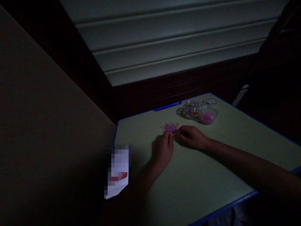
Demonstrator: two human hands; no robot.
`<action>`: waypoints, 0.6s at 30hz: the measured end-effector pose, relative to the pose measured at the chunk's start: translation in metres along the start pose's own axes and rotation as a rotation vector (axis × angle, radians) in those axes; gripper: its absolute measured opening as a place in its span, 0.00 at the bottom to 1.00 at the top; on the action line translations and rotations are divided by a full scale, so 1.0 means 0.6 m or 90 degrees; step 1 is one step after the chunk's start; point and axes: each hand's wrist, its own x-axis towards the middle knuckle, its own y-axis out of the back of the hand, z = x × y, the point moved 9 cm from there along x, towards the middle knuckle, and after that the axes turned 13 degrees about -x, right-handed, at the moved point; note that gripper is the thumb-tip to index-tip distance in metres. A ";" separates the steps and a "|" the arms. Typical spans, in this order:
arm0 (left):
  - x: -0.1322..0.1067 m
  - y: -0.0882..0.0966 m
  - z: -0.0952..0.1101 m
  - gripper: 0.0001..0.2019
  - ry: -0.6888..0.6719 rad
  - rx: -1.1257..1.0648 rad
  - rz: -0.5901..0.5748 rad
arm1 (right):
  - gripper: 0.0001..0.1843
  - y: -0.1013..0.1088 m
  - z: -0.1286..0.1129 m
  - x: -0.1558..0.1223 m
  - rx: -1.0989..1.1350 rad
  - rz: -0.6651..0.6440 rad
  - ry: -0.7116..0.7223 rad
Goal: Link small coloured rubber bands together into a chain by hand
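Observation:
The scene is very dim. My left hand (pixel 162 150) and my right hand (pixel 192 137) rest on a pale green table (pixel 188 179), fingertips pinched together and almost meeting. Between them they seem to hold a tiny thin band, too small to name. Just beyond the fingertips lies a small pile of purple and pink loom bands (pixel 169 127). Farther back stand a clear tub of mixed coloured bands (pixel 191 110) and a clear tub of pink bands (pixel 208 115).
A small clear lid (pixel 210 101) lies behind the tubs. The table has a blue rim (pixel 167 106). A white card or packet (pixel 117 175) hangs off the table's left edge. A wall stands at left, closed blinds behind.

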 end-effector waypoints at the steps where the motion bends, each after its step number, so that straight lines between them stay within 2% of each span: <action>1: 0.000 -0.001 0.001 0.12 -0.003 0.006 -0.002 | 0.11 0.003 -0.002 0.000 -0.017 -0.008 0.010; 6: -0.001 -0.003 0.003 0.11 -0.005 0.020 -0.013 | 0.09 0.027 -0.013 -0.005 -0.186 -0.019 0.087; 9: -0.001 -0.003 0.000 0.11 0.003 0.013 -0.012 | 0.09 0.043 0.000 -0.008 -0.326 -0.030 0.094; 12: -0.001 -0.005 -0.002 0.12 -0.002 0.009 -0.014 | 0.12 0.080 0.024 -0.010 -0.455 0.001 0.048; 18: -0.002 -0.007 -0.006 0.12 -0.009 0.019 -0.009 | 0.12 0.174 0.062 -0.024 -0.618 0.079 -0.102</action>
